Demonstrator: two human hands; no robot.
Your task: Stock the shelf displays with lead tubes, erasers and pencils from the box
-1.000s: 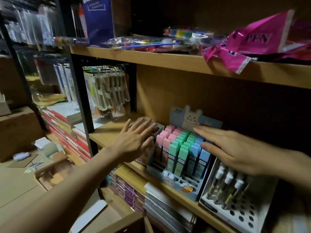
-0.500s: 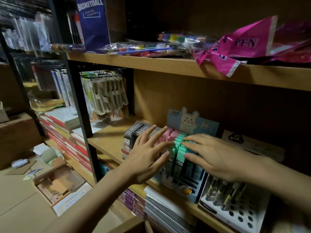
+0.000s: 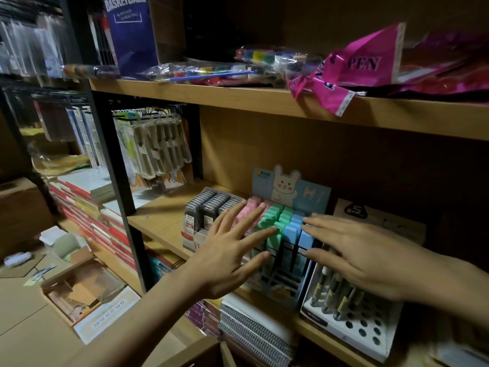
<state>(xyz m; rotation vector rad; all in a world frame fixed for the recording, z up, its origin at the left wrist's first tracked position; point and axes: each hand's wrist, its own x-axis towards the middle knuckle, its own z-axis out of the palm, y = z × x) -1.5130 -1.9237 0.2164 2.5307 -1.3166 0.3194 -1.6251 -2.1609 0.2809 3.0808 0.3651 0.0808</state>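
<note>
Both spread: left hand (image 3: 227, 256), right hand (image 3: 362, 256) over eraser display (image 3: 288, 189); three pens (image 3: 332, 292) in tray.

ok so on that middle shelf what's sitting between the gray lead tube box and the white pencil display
In the head view, the bunny eraser display stands between the lead tube box and the white pencil display, holding pink, green and blue erasers.

Wooden shelf (image 3: 158, 221), lead tube box (image 3: 203, 221) at left, bunny eraser display (image 3: 288, 258) beside it, white pen stand (image 3: 354, 324) at right
</note>
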